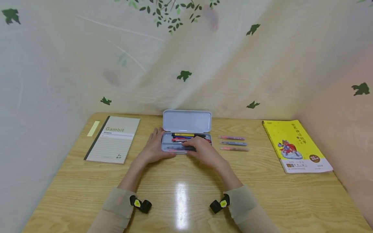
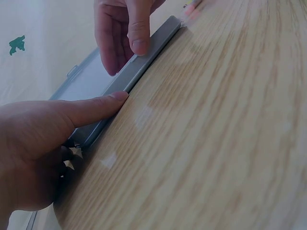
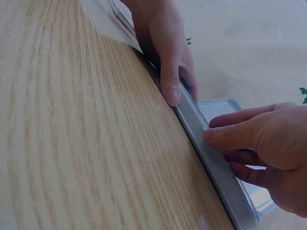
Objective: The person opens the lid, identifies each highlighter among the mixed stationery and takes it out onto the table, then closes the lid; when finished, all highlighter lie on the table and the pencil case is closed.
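A light grey-blue metal pencil case (image 1: 187, 121) lies on the table, its lid raised at the back. Several pens are inside, among them a yellow and black pen (image 1: 184, 134) and a red pen (image 1: 177, 140). My left hand (image 1: 153, 149) grips the case's left end, with the thumb (image 2: 98, 106) along the front wall and the fingers around the side. My right hand (image 1: 204, 152) reaches over the front rim, its bent fingers inside the case near a dark pen (image 1: 190, 148). Whether those fingertips pinch anything is hidden in both wrist views.
Right of the case, three pens lie in a column: a pink-purple pen (image 1: 232, 138), a blue pen (image 1: 234, 143) and a pinkish pen (image 1: 234, 149). A notebook (image 1: 113, 140) and a pale yellow strip (image 1: 93, 128) lie left. A yellow book (image 1: 294, 145) is far right.
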The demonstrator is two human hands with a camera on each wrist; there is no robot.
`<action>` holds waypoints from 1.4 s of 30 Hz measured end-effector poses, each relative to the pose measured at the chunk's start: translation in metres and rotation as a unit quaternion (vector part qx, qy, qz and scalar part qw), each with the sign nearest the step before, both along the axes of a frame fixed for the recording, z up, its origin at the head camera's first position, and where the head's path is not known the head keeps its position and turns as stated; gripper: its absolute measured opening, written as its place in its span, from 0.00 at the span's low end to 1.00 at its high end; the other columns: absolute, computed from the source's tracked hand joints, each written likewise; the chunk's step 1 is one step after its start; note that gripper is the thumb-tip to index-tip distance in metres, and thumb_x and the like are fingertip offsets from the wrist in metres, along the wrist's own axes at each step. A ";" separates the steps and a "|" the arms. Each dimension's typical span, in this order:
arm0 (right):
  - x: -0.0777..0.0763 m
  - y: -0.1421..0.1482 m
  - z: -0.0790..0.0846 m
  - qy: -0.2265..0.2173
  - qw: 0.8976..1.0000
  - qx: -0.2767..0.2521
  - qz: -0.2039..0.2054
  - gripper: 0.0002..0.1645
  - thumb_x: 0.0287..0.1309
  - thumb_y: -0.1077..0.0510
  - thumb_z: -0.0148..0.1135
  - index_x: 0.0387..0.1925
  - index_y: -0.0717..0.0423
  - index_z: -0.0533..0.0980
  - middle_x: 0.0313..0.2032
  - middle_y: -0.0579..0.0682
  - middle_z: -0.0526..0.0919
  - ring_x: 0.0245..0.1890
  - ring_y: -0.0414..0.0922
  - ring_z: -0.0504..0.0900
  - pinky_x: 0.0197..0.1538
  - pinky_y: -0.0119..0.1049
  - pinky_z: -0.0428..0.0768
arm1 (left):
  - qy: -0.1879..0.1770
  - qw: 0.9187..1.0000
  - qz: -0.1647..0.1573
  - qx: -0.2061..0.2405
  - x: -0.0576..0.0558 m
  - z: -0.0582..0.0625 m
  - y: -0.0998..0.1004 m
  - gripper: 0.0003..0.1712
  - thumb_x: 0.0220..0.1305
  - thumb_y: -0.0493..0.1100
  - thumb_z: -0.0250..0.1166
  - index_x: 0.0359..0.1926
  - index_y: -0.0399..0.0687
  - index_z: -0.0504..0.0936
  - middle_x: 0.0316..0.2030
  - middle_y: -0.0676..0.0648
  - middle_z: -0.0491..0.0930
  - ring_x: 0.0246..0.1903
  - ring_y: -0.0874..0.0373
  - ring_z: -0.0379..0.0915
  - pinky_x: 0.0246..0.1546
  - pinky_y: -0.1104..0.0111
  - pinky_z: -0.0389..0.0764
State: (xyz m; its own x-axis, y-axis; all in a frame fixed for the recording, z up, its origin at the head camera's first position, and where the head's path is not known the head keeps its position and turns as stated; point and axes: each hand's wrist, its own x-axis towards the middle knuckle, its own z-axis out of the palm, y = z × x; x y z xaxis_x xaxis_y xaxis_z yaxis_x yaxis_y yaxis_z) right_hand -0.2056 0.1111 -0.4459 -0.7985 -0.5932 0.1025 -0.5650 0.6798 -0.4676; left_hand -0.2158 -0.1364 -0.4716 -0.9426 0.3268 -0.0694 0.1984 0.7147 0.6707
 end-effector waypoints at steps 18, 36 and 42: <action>0.005 -0.004 0.001 -0.012 1.000 -0.002 -0.016 0.18 0.63 0.61 0.69 0.54 0.52 0.85 0.53 0.49 0.89 0.56 0.49 0.86 0.61 0.48 0.83 | 0.008 1.000 -0.006 -0.003 -0.001 -0.004 -0.001 0.60 0.52 0.58 0.79 0.76 0.39 0.57 0.81 0.30 0.45 0.81 0.31 0.30 0.82 0.41 0.38; 0.005 -0.005 0.002 -0.023 1.000 -0.009 -0.013 0.18 0.65 0.62 0.68 0.56 0.53 0.84 0.54 0.50 0.88 0.56 0.49 0.83 0.62 0.49 0.81 | 0.001 1.000 -0.004 0.002 -0.001 -0.003 -0.002 0.61 0.53 0.58 0.79 0.77 0.39 0.56 0.81 0.30 0.42 0.82 0.31 0.28 0.82 0.41 0.36; 0.005 -0.004 0.000 -0.019 1.000 -0.012 -0.012 0.18 0.64 0.62 0.69 0.55 0.52 0.85 0.54 0.49 0.89 0.55 0.48 0.83 0.62 0.48 0.81 | -0.001 1.000 -0.004 -0.004 0.000 -0.001 -0.001 0.62 0.52 0.59 0.79 0.77 0.39 0.55 0.81 0.30 0.43 0.82 0.31 0.29 0.83 0.42 0.37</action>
State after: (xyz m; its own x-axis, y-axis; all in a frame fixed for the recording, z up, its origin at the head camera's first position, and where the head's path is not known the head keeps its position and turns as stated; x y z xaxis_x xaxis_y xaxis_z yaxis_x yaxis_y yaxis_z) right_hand -0.2009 0.1069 -0.4455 -0.8159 -0.5718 0.0861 -0.5304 0.6809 -0.5050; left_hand -0.2163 -0.1369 -0.4721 -0.9394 0.3345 -0.0749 0.2029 0.7188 0.6649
